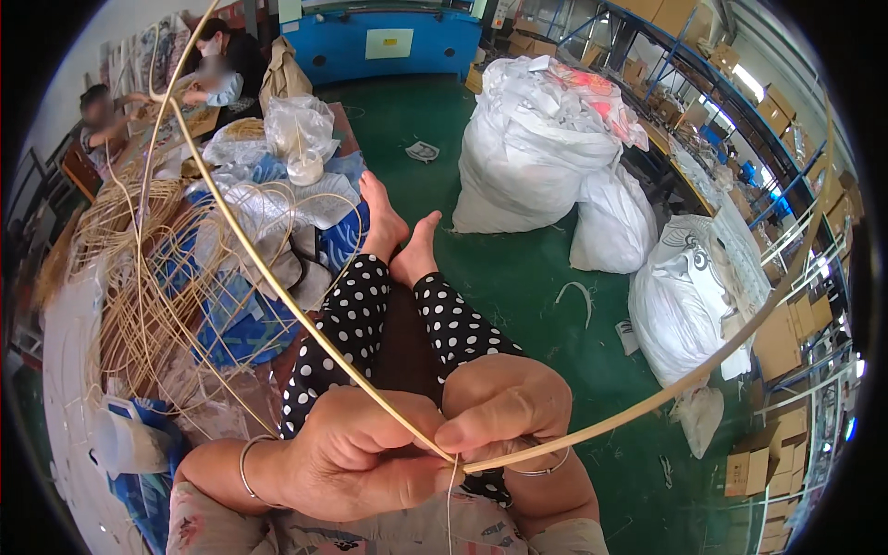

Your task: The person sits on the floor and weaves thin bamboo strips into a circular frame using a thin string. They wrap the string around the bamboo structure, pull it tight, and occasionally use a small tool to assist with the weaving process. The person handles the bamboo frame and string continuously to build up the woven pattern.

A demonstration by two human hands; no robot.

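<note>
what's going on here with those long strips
The left hand and right hand pinch long pale strips where the two hands meet, with a thin strand hanging down there. A tangle of thinner strips lies to the left, and bulging white sacks stand on the green floor to the right.

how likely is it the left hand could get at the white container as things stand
Probably yes: the white container sits beside the left forearm with nothing plainly between, though the left hand would likely have to release the cane first.
</note>
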